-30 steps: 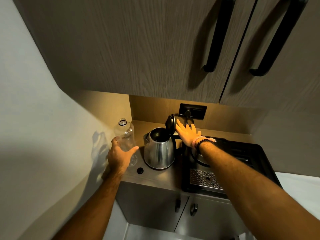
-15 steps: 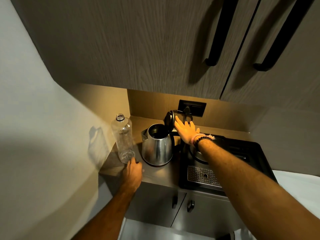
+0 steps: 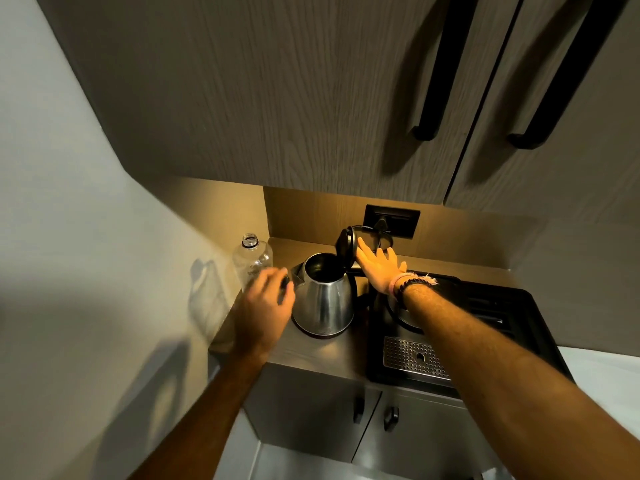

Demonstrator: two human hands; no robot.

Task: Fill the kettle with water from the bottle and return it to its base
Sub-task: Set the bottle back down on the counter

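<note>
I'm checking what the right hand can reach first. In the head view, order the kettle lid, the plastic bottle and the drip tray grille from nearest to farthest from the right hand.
From the right hand:
1. Kettle lid, flipped up, right at the fingertips.
2. Drip tray grille, below the forearm, toward the counter's front edge.
3. Plastic bottle, far left by the wall, beyond the kettle.

a compact kitchenette: kettle (image 3: pixel 323 301), drip-tray machine (image 3: pixel 450 337), wood-grain cupboards (image 3: pixel 277 98).
</note>
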